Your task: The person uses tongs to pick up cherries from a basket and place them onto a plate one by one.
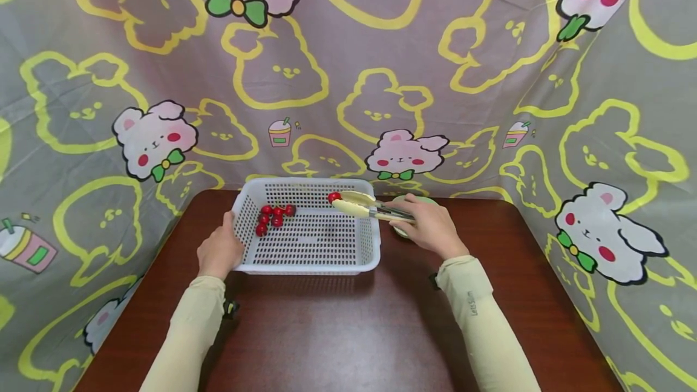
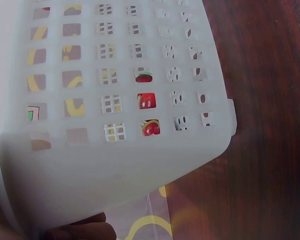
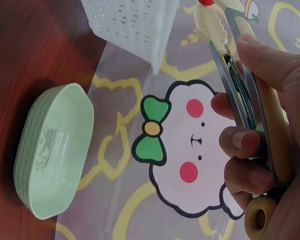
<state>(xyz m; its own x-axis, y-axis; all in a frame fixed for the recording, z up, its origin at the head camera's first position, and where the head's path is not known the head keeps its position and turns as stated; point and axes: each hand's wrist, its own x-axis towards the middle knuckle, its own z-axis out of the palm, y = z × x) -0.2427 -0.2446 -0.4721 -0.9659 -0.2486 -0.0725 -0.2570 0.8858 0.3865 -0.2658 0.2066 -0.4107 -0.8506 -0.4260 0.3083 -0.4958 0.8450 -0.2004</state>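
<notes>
My left hand (image 1: 220,250) grips the left rim of a white perforated plastic basket (image 1: 307,269); some of its fingertips (image 2: 87,231) show under the rim in the left wrist view. Several small red cherry tomatoes (image 1: 278,221) lie at the left inside the basket. With my right hand (image 1: 430,227) I hold metal tongs (image 1: 393,211) with cream tips, fingers and thumb wrapped around the arms. A single cherry tomato (image 1: 334,197) sits at the tongs' tips, over the right back part of the basket.
A pale green oval bowl (image 3: 60,150) stands right of the basket, mostly hidden beneath my right hand in the head view. The dark wooden table (image 1: 332,331) is bounded at the back and sides by patterned cloth (image 1: 305,156).
</notes>
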